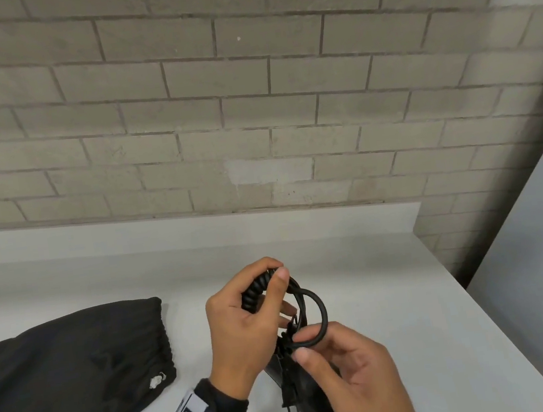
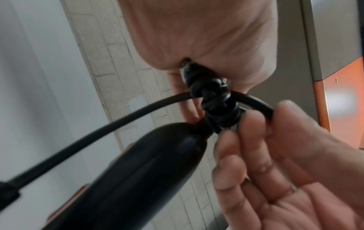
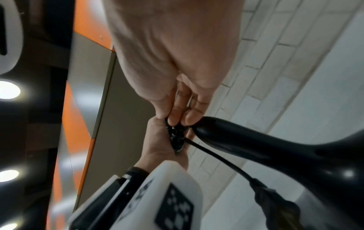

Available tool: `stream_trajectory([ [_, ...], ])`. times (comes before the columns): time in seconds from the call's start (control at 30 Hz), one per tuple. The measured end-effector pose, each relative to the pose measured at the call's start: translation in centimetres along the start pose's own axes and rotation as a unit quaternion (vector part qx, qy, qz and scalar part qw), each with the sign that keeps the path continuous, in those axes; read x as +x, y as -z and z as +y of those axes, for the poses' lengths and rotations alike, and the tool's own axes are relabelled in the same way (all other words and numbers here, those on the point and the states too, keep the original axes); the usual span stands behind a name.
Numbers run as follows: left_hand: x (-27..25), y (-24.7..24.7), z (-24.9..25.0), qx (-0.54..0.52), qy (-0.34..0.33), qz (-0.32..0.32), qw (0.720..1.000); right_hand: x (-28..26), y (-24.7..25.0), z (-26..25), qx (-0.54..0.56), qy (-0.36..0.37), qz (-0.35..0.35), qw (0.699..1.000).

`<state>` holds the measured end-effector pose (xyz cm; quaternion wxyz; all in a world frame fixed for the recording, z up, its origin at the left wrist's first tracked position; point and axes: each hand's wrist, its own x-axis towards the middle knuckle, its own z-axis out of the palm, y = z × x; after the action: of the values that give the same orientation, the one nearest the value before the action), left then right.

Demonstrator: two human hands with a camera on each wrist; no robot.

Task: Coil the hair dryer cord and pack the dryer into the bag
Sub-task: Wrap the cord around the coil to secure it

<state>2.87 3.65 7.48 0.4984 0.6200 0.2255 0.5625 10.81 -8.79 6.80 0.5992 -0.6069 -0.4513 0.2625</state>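
Clearly the coiling step is in hand. At the lower centre of the head view, the left hand has its fingers and thumb curled round the bunched spiral part of the black hair dryer cord, and the right hand pinches a smooth loop of the same cord just below it. The glossy black plastic hair dryer hangs under both hands, mostly hidden there; the left wrist view shows the cord wound in tight turns where it enters the handle. The black fabric drawstring bag lies flat on the white surface at the lower left, well apart from the dryer, its gathered mouth turned toward the hands. I judge packing is not yet begun. Next, the loose loop needs to be tucked or wound in so the bundle stays together, then one hand must be free to open the bag.
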Motion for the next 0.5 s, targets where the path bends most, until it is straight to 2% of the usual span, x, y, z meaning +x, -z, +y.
stream_trajectory([
  [0.1, -0.1, 0.1, -0.2, 0.007, -0.008, -0.004, 1.000, 0.0, 0.4, -0.7, 0.008, 0.009, 0.022, 1.000],
  [0.2, -0.1, 0.4, -0.7, 0.013, -0.028, -0.005, 1.000, 0.7, 1.1, -1.3, 0.115, -0.025, 0.037, 0.992],
  [0.27, -0.2, 0.5, -0.8, 0.013, -0.038, -0.017, 0.999, 1.3, 1.9, -1.6, 0.254, -0.074, 0.035, 0.964],
  [0.33, -0.2, 0.6, -0.7, 0.009, -0.038, -0.029, 0.999, 1.7, 2.7, -2.5, 0.347, -0.125, 0.046, 0.928],
  [0.43, -0.5, 0.5, -0.6, -0.003, -0.026, -0.044, 0.999, 2.1, 4.1, -3.6, 0.415, -0.192, 0.060, 0.888],
  [0.5, -0.6, 0.3, -0.5, 0.002, -0.028, -0.049, 0.998, 2.5, 4.8, -3.3, 0.427, -0.221, 0.081, 0.873],
])
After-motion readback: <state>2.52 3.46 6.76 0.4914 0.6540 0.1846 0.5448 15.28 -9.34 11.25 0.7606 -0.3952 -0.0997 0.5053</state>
